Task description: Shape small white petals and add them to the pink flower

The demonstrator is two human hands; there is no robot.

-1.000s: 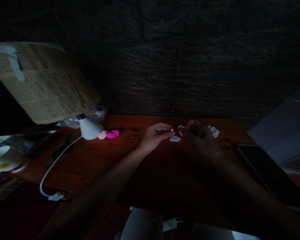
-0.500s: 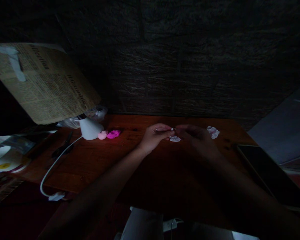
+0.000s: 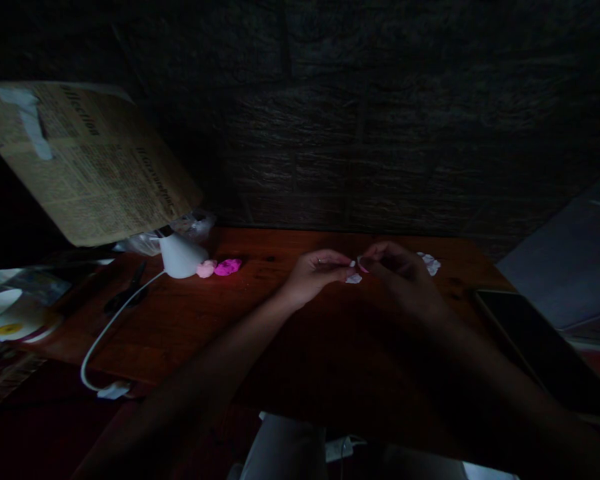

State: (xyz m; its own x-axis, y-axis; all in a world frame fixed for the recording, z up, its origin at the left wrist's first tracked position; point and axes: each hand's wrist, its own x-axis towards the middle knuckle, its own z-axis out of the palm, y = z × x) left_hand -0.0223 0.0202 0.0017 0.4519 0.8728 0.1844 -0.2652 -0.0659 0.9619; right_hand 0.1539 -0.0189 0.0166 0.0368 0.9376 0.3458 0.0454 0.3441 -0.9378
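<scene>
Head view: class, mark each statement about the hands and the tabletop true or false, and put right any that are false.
1. The left hand pinches a small white piece. True.
2. The right hand is empty. False: it holds a pink-and-white piece.
3. The bright pink lump lies beside the pale pink lump. True.
4. The pale pink lump is between the two hands. False: it lies left of both, next to the white cone-shaped base.
5. The dark flat device lies on the right. True.

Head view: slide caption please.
Left hand pinches a white bit, right hand a pinkish piece, over a dimly lit wooden table.
</scene>
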